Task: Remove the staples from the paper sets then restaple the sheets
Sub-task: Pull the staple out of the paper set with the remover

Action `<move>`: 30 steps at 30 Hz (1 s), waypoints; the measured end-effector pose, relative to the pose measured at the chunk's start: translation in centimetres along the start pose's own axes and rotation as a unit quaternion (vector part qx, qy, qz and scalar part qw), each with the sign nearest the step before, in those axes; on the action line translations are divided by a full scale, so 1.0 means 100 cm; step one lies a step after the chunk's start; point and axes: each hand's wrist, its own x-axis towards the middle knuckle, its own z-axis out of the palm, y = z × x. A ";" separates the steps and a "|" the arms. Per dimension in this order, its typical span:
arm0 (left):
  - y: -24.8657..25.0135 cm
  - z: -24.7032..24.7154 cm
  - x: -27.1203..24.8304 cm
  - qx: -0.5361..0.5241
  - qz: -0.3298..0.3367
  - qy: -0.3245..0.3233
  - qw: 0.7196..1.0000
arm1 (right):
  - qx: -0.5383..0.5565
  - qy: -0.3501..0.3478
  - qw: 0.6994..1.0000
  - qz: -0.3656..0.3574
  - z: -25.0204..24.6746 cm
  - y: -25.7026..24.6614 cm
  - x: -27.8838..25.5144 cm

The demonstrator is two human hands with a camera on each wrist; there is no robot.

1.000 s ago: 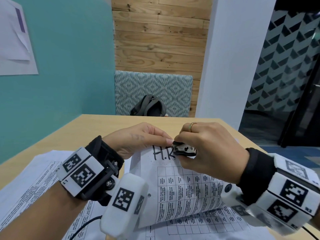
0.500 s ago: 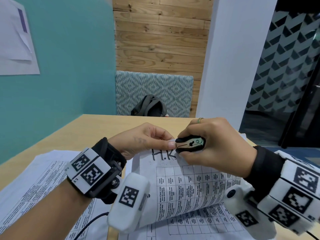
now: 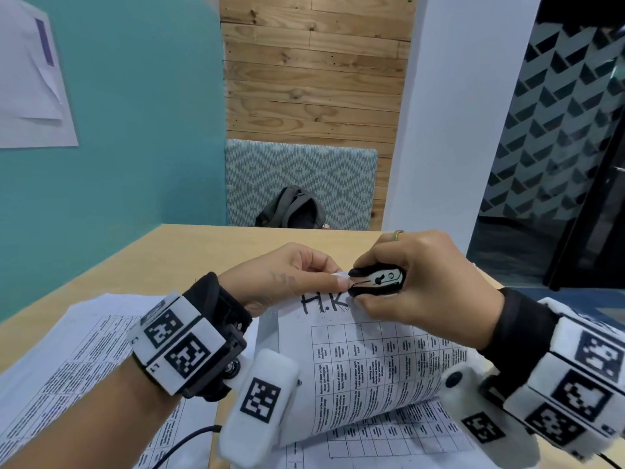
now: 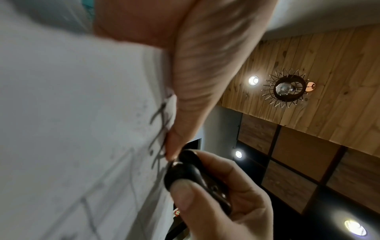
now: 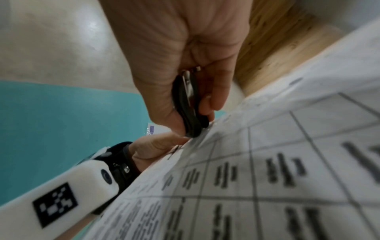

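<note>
Paper set [image 3: 372, 363], thin and floppy, is curling up off the counter [image 3: 189, 252], its top corner being pinched by the left hand [image 3: 287, 275] close beside the staple, probably the best place to keep it from tearing. Right hand [image 3: 426, 282] is squeezing a black staple remover [image 3: 377, 280] onto that corner; more printed sheets [image 3: 61, 363] are lying left, with bare counter beyond.

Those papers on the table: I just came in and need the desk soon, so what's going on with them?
A person is pulling staples. The left hand pinches the top corner of a lifted paper set, while the right hand squeezes a black staple remover against that corner. More printed sheets lie on the wooden table.
</note>
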 end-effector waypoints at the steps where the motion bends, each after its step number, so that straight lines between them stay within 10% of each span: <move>1: 0.000 -0.001 0.000 0.003 -0.009 -0.001 1.000 | -0.020 -0.002 1.000 -0.009 0.000 -0.001 0.000; 30: -0.008 -0.003 0.003 -0.094 -0.093 -0.041 0.990 | -0.110 -0.036 0.991 -0.066 0.004 0.012 -0.008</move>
